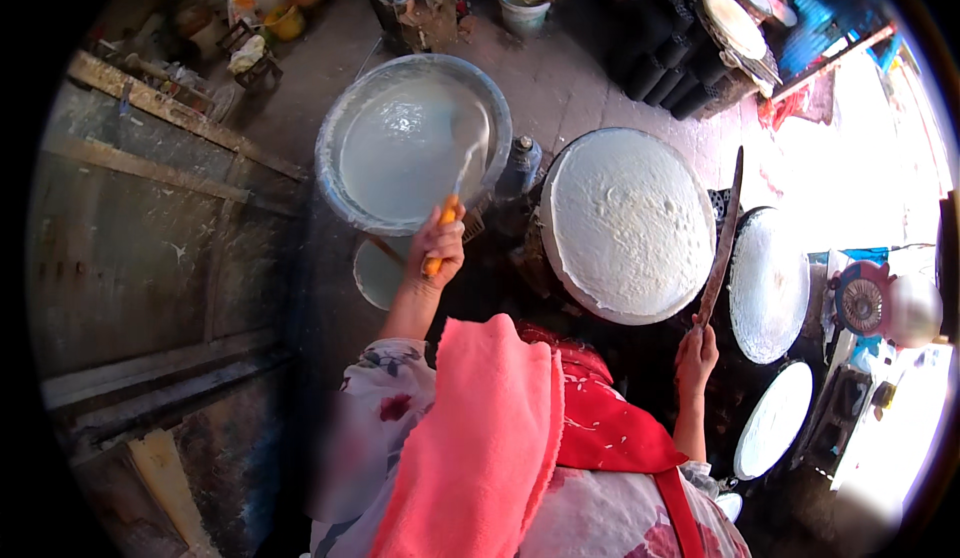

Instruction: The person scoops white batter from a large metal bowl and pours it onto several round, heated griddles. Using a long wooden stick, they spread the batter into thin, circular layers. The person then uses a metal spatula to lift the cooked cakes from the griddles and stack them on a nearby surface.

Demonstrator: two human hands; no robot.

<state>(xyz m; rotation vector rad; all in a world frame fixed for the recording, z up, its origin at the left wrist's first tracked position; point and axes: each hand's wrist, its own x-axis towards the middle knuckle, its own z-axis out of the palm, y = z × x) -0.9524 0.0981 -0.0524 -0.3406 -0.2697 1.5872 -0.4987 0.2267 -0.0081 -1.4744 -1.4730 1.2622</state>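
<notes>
My left hand (442, 248) is closed round the orange handle of a ladle (461, 170). Its pale stem reaches over a wide basin (330, 148) of white batter (400, 143); the ladle's head is hard to make out. To the right, a round griddle is covered by a white, bumpy sheet of batter (630, 223). My right hand (696, 358) grips the lower end of a long, thin, brown blade-like spatula (727, 228). It points up and away from me, beside the sheet's right edge and apart from my left hand.
Further round white surfaces (768, 283) (773, 421) stand at right. A dark can (522, 163) sits between basin and griddle. A bucket (524, 8) is at the back, dark cylinders (665, 73) at back right, a small fan (862, 303) far right, wooden panels (140, 228) at left.
</notes>
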